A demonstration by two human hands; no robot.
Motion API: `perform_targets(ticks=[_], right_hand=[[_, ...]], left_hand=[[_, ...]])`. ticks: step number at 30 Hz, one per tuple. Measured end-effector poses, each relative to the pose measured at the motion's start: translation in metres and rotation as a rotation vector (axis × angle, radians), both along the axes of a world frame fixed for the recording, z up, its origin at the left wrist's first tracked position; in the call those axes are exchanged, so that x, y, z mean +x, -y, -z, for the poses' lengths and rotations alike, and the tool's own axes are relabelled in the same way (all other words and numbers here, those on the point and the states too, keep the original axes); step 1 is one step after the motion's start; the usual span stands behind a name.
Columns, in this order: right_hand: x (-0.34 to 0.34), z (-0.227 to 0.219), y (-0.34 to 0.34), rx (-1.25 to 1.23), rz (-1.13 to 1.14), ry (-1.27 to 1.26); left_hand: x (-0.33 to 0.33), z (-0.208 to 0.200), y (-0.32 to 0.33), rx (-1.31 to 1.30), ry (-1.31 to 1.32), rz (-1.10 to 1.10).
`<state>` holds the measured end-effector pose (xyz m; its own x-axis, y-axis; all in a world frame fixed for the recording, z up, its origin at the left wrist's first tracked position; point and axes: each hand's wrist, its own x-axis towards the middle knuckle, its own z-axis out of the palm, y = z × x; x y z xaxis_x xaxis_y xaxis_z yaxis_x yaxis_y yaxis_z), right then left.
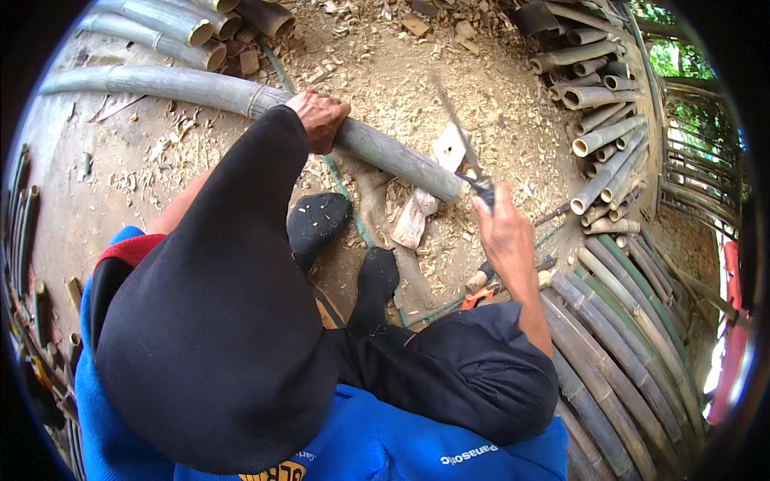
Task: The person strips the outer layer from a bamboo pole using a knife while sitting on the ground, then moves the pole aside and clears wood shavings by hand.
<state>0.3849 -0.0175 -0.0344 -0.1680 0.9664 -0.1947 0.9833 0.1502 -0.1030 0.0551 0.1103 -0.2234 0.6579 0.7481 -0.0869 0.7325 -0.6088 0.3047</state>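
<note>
A long grey-green bamboo pole (393, 152) slants from the far left down to the middle, its cut end facing right. My left hand (321, 120) is closed around it beyond my raised knee. My right hand (509, 236) grips the dark handle of a knife (459, 124) just beside the pole's cut end. The narrow blade points up and away, slightly blurred. Below that end lies a pale piece of wood (415, 218), partly under the pole. A whitish flat piece (449, 148) with a dark spot is behind the blade.
Wood shavings (385, 64) cover the ground. Cut bamboo tubes (605, 136) are stacked at the far right, with long poles (618, 345) near right. More bamboo (152, 32) lies far left. My dark-covered feet (319, 224) rest near the pole. An orange item (480, 297) lies beside my right knee.
</note>
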Motion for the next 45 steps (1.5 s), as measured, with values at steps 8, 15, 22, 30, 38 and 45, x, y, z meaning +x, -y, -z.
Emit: perform_targets(ticks=[8, 15, 22, 30, 38, 45], right_hand=[[0.069, 0.068, 0.029, -0.196, 0.192, 0.173], [-0.009, -0.038, 0.000, -0.065, 0.185, -0.285], [0.088, 0.059, 0.030, -0.346, 0.280, 0.135], [0.024, -0.036, 0.015, 0.130, 0.171, -0.330], [0.037, 0.007, 0.017, -0.318, 0.205, 0.097], [0.003, -0.018, 0.013, 0.364, -0.064, -0.405]], left_hand=[[0.005, -0.023, -0.025, -0.044, -0.047, 0.026], [0.003, -0.009, 0.012, -0.036, -0.016, -0.026], [0.010, -0.025, -0.013, 0.004, 0.047, 0.040], [0.022, -0.002, 0.012, 0.201, 0.100, 0.026], [0.008, 0.001, 0.022, 0.293, 0.159, 0.041], [0.005, -0.014, -0.002, 0.319, 0.164, 0.044]])
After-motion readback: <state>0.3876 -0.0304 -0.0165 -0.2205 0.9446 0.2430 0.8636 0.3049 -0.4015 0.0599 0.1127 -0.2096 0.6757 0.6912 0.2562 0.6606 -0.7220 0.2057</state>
